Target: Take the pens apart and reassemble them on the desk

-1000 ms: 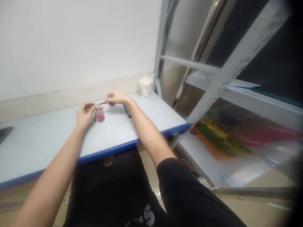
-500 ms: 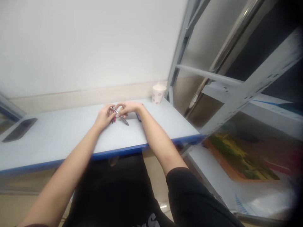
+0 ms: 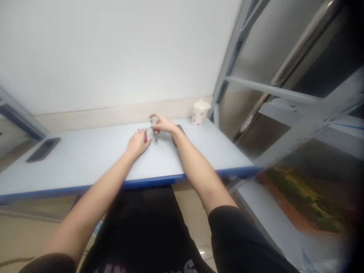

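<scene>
My right hand (image 3: pixel 164 125) pinches a dark, clear-barrelled pen (image 3: pixel 156 137) between thumb and fingers, its lower end slanting down close to the table (image 3: pixel 96 163). My left hand (image 3: pixel 137 141) lies palm down just to the left, fingers stretched forward over the tabletop. A red pen (image 3: pixel 146 135) shows beside its index finger, above the thumb. Other small dark and pale tips show at its fingertips, too small to name. Under my right forearm lies a dark flat object like a phone (image 3: pixel 182 130), partly covered.
A spotted paper cup (image 3: pixel 200 113) stands at the back right by the metal frame (image 3: pixel 227 57). A dark flat slab (image 3: pixel 44 149) lies at the table's left end. The white wall (image 3: pixel 119 53) rises behind. Shelving with a colourful box (image 3: pixel 307 204) is on the right.
My hands have moved apart. The pen is now in my right hand only and stands steeper. My left hand has flattened onto the table. The view has shifted left.
</scene>
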`<state>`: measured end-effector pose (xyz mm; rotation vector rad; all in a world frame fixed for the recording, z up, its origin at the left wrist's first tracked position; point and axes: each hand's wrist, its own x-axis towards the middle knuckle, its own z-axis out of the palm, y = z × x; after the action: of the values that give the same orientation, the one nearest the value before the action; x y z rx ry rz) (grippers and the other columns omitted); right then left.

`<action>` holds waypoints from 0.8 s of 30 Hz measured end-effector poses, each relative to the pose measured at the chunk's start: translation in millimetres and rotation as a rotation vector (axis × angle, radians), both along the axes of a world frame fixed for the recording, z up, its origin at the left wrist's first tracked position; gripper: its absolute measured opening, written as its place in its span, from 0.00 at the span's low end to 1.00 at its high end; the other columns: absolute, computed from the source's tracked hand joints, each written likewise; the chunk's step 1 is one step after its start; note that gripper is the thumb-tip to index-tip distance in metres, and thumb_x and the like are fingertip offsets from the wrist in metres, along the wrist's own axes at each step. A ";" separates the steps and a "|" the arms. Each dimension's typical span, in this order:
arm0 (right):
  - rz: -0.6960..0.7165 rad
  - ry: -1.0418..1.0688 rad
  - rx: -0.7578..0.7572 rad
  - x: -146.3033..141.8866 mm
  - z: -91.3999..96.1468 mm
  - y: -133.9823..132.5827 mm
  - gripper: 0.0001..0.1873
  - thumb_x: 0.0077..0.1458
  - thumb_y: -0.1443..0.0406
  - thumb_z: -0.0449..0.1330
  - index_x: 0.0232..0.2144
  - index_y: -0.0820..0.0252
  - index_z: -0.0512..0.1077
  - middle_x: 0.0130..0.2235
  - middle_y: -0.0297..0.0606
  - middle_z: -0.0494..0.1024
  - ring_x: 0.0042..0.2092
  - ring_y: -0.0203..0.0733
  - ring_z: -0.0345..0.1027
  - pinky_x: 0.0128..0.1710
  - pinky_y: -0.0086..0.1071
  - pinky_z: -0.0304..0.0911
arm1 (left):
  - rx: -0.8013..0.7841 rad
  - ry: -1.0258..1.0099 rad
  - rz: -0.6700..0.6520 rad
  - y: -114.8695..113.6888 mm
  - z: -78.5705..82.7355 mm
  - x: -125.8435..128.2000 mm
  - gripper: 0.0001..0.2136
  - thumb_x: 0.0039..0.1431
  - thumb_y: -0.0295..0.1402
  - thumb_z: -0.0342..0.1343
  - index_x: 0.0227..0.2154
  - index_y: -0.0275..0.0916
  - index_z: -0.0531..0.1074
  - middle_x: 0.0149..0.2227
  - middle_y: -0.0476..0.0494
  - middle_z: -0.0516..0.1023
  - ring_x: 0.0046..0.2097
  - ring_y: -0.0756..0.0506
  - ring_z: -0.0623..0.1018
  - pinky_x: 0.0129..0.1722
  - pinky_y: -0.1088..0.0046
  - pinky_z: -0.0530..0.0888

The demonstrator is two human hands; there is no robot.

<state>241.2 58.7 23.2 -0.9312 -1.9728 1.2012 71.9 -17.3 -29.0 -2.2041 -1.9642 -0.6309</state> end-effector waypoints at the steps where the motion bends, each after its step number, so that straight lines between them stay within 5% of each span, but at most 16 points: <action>1: -0.020 0.014 0.021 -0.5 -0.3 0.5 0.25 0.52 0.78 0.57 0.51 0.58 0.64 0.18 0.20 0.70 0.20 0.34 0.66 0.24 0.22 0.64 | 0.019 0.025 0.011 -1.2 0.4 0.6 0.11 0.66 0.38 0.58 0.48 0.40 0.71 0.50 0.33 0.79 0.54 0.33 0.77 0.53 0.58 0.72; 10: -0.180 0.035 0.153 0.4 -6.6 15.9 0.27 0.47 0.74 0.58 0.52 0.58 0.66 0.19 0.20 0.68 0.20 0.35 0.65 0.25 0.24 0.63 | 0.036 0.014 0.164 -2.1 -1.8 -4.0 0.21 0.64 0.46 0.60 0.53 0.38 0.74 0.66 0.26 0.65 0.64 0.26 0.67 0.59 0.49 0.69; 24: -0.213 0.007 0.142 3.2 -10.0 15.5 0.25 0.50 0.74 0.57 0.51 0.58 0.62 0.19 0.20 0.68 0.21 0.36 0.65 0.26 0.25 0.63 | -0.002 -0.073 0.098 4.6 -6.6 -11.7 0.15 0.63 0.35 0.58 0.52 0.39 0.72 0.58 0.29 0.69 0.61 0.29 0.69 0.63 0.51 0.68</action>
<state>244.4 74.3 13.2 -1.0322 -1.8723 0.9322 60.2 -12.7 -35.6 -2.0987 -2.0938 -0.7057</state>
